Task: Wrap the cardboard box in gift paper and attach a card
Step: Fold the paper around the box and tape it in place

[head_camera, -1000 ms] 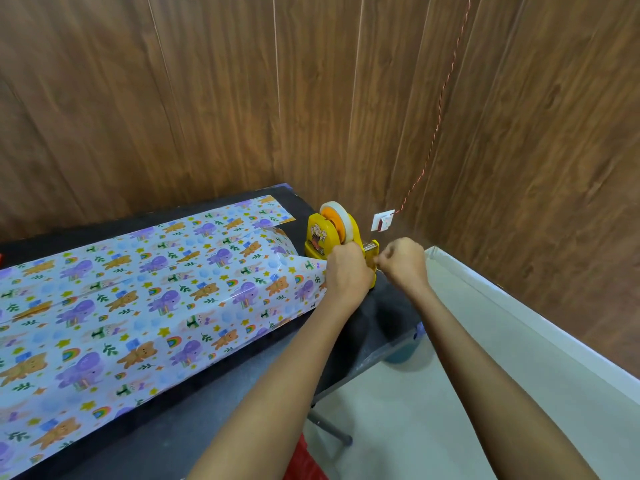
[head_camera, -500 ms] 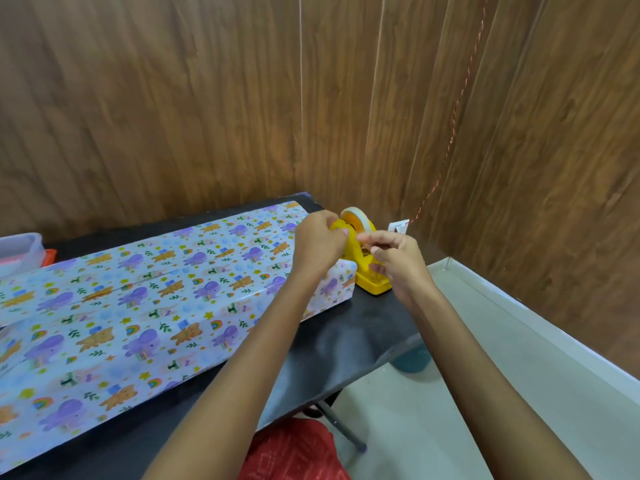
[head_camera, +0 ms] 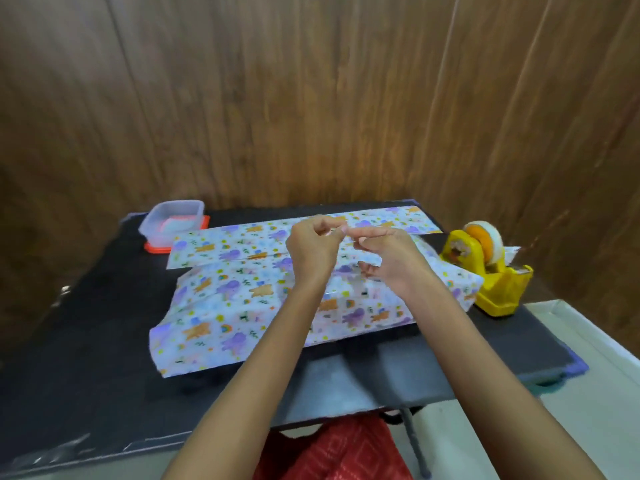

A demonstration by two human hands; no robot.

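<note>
The box wrapped in gift paper (head_camera: 242, 306), printed with purple elephants and orange bears, lies lengthwise on the black table (head_camera: 86, 341). My left hand (head_camera: 311, 251) and my right hand (head_camera: 394, 261) hover together above its top seam, fingertips pinched close to each other. A short piece of clear tape seems to be held between them; it is hard to make out. The yellow tape dispenser (head_camera: 498, 282) stands at the box's right end. I see no card.
A loose strip of the same gift paper (head_camera: 221, 247) lies behind the box. A clear plastic container (head_camera: 173, 223) on an orange lid sits at the back left. Wooden wall panels rise behind and to the right. The table's right edge drops to pale floor (head_camera: 588, 410).
Both hands have left the tape dispenser and moved left to above the middle of the box. My view has swung left, so the whole box and the container show.
</note>
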